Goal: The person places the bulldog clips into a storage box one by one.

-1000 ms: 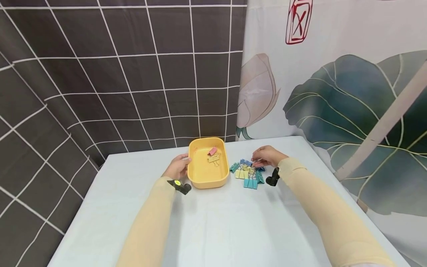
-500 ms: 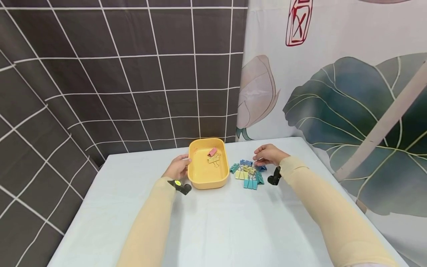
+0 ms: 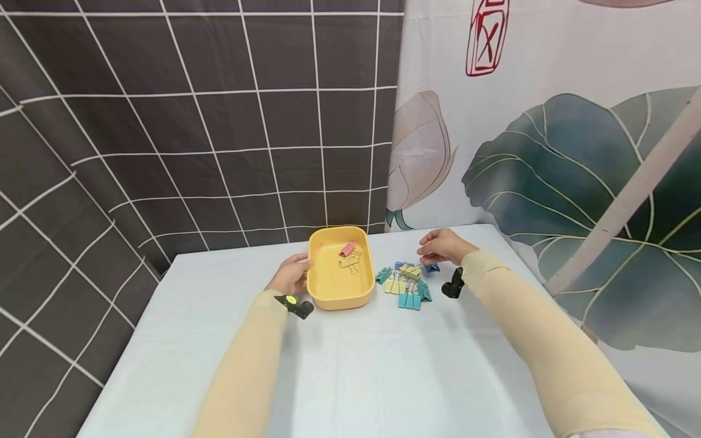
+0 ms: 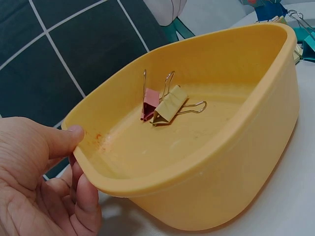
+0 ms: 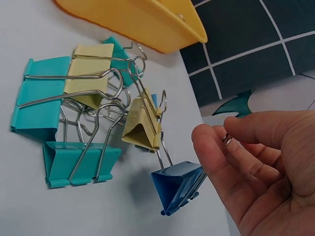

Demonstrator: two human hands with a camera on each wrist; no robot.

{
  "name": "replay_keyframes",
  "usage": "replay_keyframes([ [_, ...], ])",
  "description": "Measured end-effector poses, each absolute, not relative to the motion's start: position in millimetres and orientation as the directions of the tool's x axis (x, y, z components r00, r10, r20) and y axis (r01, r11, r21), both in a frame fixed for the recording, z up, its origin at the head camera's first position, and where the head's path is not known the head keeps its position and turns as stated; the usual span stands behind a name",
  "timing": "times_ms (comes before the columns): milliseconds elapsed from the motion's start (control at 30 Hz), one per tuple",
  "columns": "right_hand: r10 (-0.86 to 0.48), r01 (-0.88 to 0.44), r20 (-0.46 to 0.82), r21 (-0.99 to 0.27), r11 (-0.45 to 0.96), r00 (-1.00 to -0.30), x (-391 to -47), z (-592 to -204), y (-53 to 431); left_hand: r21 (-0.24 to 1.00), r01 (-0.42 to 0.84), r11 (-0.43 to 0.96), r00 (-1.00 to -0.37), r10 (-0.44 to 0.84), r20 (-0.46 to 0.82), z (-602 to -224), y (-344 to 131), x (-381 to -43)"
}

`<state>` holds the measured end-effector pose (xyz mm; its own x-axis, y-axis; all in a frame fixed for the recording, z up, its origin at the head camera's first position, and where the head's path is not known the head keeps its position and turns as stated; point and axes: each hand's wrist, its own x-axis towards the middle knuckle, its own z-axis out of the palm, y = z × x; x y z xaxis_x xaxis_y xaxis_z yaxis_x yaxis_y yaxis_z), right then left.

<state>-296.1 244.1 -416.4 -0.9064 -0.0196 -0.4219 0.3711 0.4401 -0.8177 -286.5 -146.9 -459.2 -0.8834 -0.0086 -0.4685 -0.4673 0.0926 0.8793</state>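
My left hand [image 4: 44, 167] grips the left rim of a yellow plastic tub [image 3: 339, 301], thumb over the edge and fingers outside below. Inside the tub lie a pink binder clip [image 4: 150, 103] and a pale yellow binder clip [image 4: 170, 104]. Between thumb and fingertips, my right hand [image 5: 261, 167] pinches a wire end. A dark blue binder clip [image 5: 177, 184] hangs tilted beside those fingers, one of its handles running behind them. Its other handle reaches toward a yellow binder clip [image 5: 142, 123] in the pile.
Right of the tub, the pile holds several teal clips [image 5: 81, 162] and another pale yellow clip [image 5: 90, 64], their wire handles overlapping. A white cloth covers the table [image 3: 339, 377]. Behind it hang a dark gridded curtain [image 3: 235, 121] and a flower-patterned one [image 3: 427, 146].
My right hand has moved slightly up and to the right, away from the pile, with the blue clip. A yellow clip in the pile has shifted a little. The left hand and tub stay put.
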Motion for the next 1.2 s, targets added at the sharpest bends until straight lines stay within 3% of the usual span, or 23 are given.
replay_keyframes([
  [533,-0.046,0.290,-0.354,-0.826,0.483,-0.934,-291,-392,246,0.886,-0.452,0.100,-0.891,-0.007,-0.454,-461,-146,-288],
  [1200,-0.007,0.270,-0.297,-0.876,0.399,-0.955,-292,-383,248,0.886,-0.449,0.114,-0.892,-0.005,-0.451,-458,-145,-284],
])
